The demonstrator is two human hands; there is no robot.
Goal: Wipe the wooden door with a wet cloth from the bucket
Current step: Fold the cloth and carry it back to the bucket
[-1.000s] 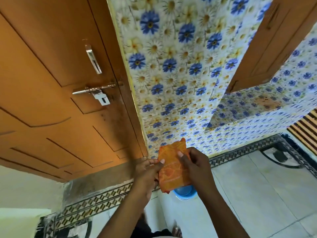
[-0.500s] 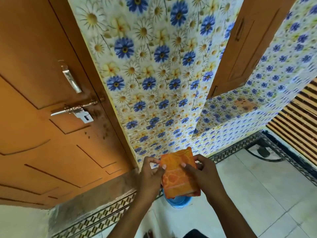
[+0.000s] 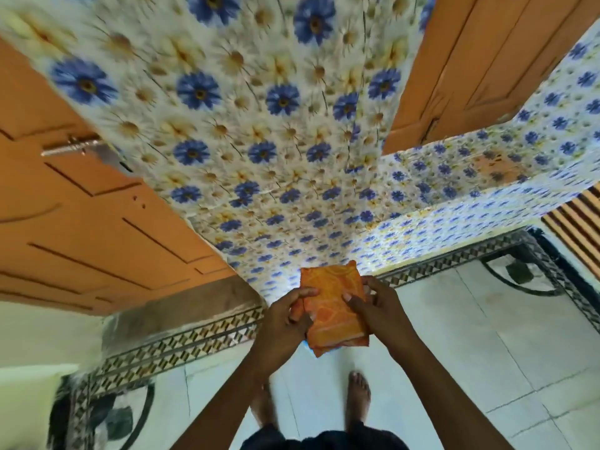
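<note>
Wooden door (image 3: 81, 228) at left: no wiping contact, surface work outstanding. Bucket (image 3: 308, 347) apparently the blue sliver beneath the cloth, mostly hidden. Folded orange cloth (image 3: 332, 306) held before the floral wall, left hand (image 3: 285, 319) and right hand (image 3: 378, 311) both pinching its edges.

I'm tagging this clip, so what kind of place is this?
Probably a room or hallway in a home: wooden door with a metal latch, floral wall covering, and tiled floor with a patterned border.
</note>
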